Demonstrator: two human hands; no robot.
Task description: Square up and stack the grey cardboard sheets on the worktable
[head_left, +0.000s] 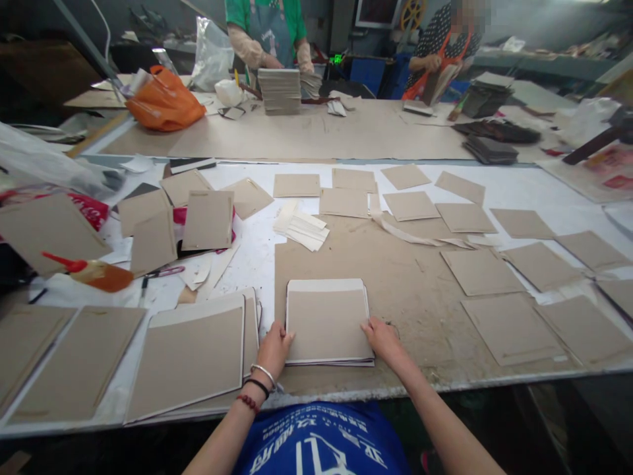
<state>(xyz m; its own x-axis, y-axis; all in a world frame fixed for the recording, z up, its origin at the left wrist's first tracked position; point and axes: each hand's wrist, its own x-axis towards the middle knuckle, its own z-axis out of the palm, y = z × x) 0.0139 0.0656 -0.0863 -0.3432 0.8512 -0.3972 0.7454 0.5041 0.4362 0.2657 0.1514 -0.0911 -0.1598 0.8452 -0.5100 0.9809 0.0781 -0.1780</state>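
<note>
A short stack of grey-brown cardboard panels (pixel 326 323) with pale edges lies in front of me on a brown board (pixel 405 297). At the stack's left edge, my left hand (pixel 275 346) grips it with closed fingers; bracelets circle that wrist. My right hand (pixel 383 336) pinches the right edge, its fingertips partly hidden. Left of my left hand rests a pile of larger panels (pixel 192 356) with white borders. Beyond the stack sit pale paper strips (pixel 301 225).
Single cardboard panels (pixel 494 328) spread over the table's right and back. A glue bottle with a red nozzle (pixel 101 274) and scissors (pixel 165 272) lie left. At the far table, two people stand near a tall cardboard stack (pixel 279 92) and an orange bag (pixel 163 102).
</note>
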